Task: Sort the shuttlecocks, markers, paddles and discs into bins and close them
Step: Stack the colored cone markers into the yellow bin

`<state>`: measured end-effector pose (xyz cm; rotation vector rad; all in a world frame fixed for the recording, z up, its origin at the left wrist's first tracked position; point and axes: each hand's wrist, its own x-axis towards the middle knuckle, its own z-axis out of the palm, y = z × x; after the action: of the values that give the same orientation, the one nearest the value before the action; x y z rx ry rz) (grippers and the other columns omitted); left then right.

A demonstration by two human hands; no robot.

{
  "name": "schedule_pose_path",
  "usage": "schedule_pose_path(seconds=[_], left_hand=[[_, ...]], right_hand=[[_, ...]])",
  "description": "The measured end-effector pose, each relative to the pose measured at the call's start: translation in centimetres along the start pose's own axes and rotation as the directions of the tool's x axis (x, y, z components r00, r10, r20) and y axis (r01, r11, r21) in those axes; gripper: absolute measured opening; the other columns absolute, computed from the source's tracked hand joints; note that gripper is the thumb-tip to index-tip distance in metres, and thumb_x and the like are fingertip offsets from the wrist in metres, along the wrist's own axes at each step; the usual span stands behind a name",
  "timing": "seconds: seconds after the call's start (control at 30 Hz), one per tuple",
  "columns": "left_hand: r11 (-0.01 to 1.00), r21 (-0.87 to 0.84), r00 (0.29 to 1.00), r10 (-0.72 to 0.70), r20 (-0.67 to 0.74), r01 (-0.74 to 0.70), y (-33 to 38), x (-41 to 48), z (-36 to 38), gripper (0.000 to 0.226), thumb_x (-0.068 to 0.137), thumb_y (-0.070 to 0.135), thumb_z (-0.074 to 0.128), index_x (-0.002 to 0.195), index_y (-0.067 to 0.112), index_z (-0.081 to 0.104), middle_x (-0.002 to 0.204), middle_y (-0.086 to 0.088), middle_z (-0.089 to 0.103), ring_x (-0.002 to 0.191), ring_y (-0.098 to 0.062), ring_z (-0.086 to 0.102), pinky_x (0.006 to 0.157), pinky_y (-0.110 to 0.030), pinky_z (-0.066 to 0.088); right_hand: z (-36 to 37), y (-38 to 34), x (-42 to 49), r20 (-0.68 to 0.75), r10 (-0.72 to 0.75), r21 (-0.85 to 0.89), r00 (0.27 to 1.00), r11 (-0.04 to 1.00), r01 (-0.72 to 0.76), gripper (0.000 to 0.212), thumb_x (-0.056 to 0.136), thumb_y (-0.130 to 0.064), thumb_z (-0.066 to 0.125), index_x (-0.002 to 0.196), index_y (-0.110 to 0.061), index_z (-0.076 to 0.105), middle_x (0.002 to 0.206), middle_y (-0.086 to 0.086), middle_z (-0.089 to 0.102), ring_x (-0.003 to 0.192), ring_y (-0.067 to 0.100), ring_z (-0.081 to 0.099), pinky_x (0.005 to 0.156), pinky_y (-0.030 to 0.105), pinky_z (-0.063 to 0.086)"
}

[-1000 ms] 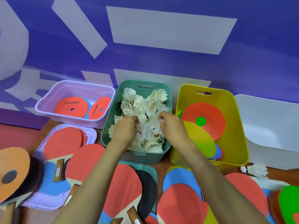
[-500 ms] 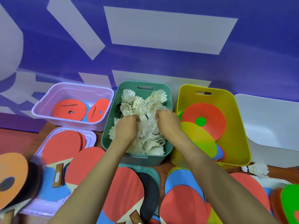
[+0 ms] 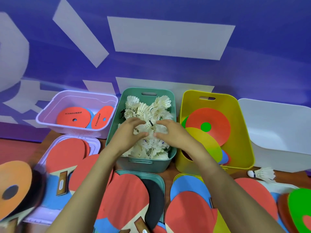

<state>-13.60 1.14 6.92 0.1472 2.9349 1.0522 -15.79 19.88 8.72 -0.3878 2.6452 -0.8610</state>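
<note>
Background: violet-blue wall (image 3: 168, 69) painted with pale blocks and bars. Surface: brown tabletop (image 3: 169, 174), mostly covered. Back row, left to right: lilac bin (image 3: 77, 98), open, holding two red discs (image 3: 72, 117) with small centre holes, one flat and one leaning on the right wall; green bin (image 3: 143, 165), open, heaped with white feather shuttlecocks (image 3: 148, 111); yellow bin (image 3: 244, 132), open and tipped toward the viewer, holding a large orange-red disc with green centre (image 3: 217, 125), with a yellow-green disc (image 3: 205, 143) overlapping its lower edge; white bin (image 3: 277, 128), open, contents not visible. Front row: lilac lid (image 3: 95, 142) lying flat under red paddles (image 3: 67, 152); green lid (image 3: 160, 179) flat below the green bin, carrying a red paddle (image 3: 124, 199) and a black paddle (image 3: 155, 199); further red and blue rounds (image 3: 188, 212) to the right, overlapping, type uncertain. One loose shuttlecock (image 3: 262, 173) lies on its side just in front of the white bin. Blurred orange disc with dark centre (image 3: 13, 185) at the left edge; green disc (image 3: 301, 207) at the right edge. Left grip (image 3: 129, 132): over the shuttlecock heap inside the green bin, fingers loosely bent, thumb held apart from them, touching the feathers, not closed round any one piece. Right grip (image 3: 173, 133): mirrored just beside it on the same heap, fingers loosely bent, thumb apart, likewise holding nothing that can be made out. A black-banded shuttlecock sits between the two grips.
</note>
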Motion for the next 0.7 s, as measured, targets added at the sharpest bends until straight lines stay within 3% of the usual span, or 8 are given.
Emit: schedule_pose_path(seconds=[0.07, 0.13, 0.27, 0.37, 0.43, 0.57, 0.7], left_hand=[[0.995, 0.094, 0.985, 0.015, 0.174, -0.032, -0.4, -0.3, 0.2, 0.053, 0.075, 0.04, 0.075, 0.123, 0.024, 0.06, 0.135, 0.001, 0.049, 0.124, -0.016, 0.046, 0.101, -0.026, 0.032], [0.98, 0.198, 0.958, -0.036, 0.286, -0.022, -1.0, -0.5, 1.0, 0.047, 0.072, 0.04, 0.077, 0.115, 0.026, 0.064, 0.126, 0.003, 0.055, 0.119, -0.016, 0.049, 0.099, -0.028, 0.037], [0.974, 0.218, 0.973, -0.103, 0.208, 0.057, -1.0, -0.5, 1.5, 0.037, 0.069, 0.038, 0.079, 0.102, 0.028, 0.068, 0.112, 0.003, 0.063, 0.107, -0.018, 0.055, 0.088, -0.033, 0.045], [0.958, 0.274, 0.971, -0.143, 0.194, 0.086, -0.7, -0.1, 1.9, 0.04, 0.07, 0.035, 0.079, 0.107, 0.027, 0.067, 0.117, 0.001, 0.062, 0.11, -0.02, 0.054, 0.089, -0.035, 0.045], [0.96, 0.257, 0.972, -0.158, 0.175, 0.11, -0.6, 0.1, 2.3, 0.041, 0.069, 0.031, 0.079, 0.107, 0.025, 0.066, 0.119, -0.002, 0.062, 0.111, -0.022, 0.054, 0.09, -0.037, 0.045], [0.964, 0.233, 0.969, -0.172, 0.179, 0.128, -0.4, 0.3, 2.8, 0.04, 0.072, 0.023, 0.078, 0.11, 0.022, 0.064, 0.122, -0.004, 0.059, 0.113, -0.024, 0.053, 0.092, -0.039, 0.044], [0.986, 0.152, 0.983, -0.096, 0.158, 0.072, -0.2, -0.7, 2.7, 0.042, 0.074, 0.02, 0.077, 0.113, 0.02, 0.062, 0.131, -0.003, 0.048, 0.121, -0.021, 0.047, 0.101, -0.032, 0.037]], right_hand=[[0.3, 0.4, -0.2, 0.083, -0.059, -0.124, 0.995, 0.99, 0.069, 0.059, 0.08, -0.027, 0.072, 0.133, -0.019, 0.049, 0.138, 0.004, 0.049, 0.128, 0.022, 0.045, 0.104, 0.033, 0.038], [1.2, 0.7, 0.1, 0.079, -0.049, -0.293, 0.996, 0.953, 0.07, 0.044, 0.081, -0.011, 0.066, 0.123, -0.017, 0.056, 0.125, 0.008, 0.058, 0.115, 0.027, 0.054, 0.089, 0.032, 0.045], [2.8, 0.3, 0.0, 0.006, -0.113, -0.443, 0.994, 0.891, 0.104, 0.032, 0.081, 0.009, 0.049, 0.108, -0.006, 0.058, 0.109, 0.013, 0.058, 0.102, 0.033, 0.057, 0.075, 0.035, 0.045], [3.6, 0.2, -0.2, 0.023, -0.125, -0.475, 0.992, 0.872, 0.121, 0.018, 0.083, 0.005, 0.05, 0.098, -0.003, 0.056, 0.105, 0.015, 0.057, 0.097, 0.034, 0.057, 0.068, 0.032, 0.038], [3.5, 0.2, -0.1, 0.029, -0.112, -0.45, 0.993, 0.886, 0.113, 0.011, 0.089, -0.009, 0.05, 0.097, -0.003, 0.056, 0.104, 0.016, 0.058, 0.096, 0.035, 0.057, 0.069, 0.033, 0.039], [2.6, 0.7, -0.6, 0.076, -0.105, -0.323, 0.992, 0.938, 0.124, 0.03, 0.091, -0.021, 0.05, 0.12, -0.011, 0.049, 0.118, 0.013, 0.055, 0.108, 0.033, 0.054, 0.083, 0.038, 0.047], [0.7, 0.9, -2.1, -0.001, -0.163, -0.263, 0.987, 0.952, 0.157, 0.049, 0.091, -0.025, 0.055, 0.136, -0.019, 0.038, 0.138, 0.005, 0.045, 0.128, 0.025, 0.039, 0.101, 0.038, 0.038]])
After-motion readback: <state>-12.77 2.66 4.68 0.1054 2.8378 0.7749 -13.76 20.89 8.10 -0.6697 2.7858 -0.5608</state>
